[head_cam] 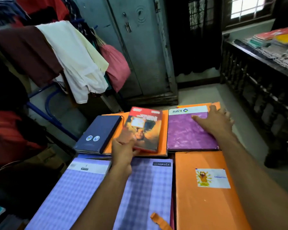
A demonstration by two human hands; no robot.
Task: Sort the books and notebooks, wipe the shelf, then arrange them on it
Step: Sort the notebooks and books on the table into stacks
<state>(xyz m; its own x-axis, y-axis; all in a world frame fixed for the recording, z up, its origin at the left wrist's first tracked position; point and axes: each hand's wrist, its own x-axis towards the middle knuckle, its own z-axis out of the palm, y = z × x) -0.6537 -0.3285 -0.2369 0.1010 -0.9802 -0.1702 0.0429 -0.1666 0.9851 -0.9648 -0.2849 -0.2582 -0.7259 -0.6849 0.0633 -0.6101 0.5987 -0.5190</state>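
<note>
Fingers (123, 143) pinch red book (144, 128) above notebooks (146, 188)

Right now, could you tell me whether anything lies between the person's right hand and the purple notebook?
Nothing visible does. The right hand already rests with straight fingers on the far part of the purple notebook, whose cover is otherwise bare. The left hand is off to the side, gripping the red book, clear of that notebook.

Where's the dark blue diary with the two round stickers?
The dark blue diary lies at the far left of the book piles, overlapping an orange book, beside the red-covered book.
</note>
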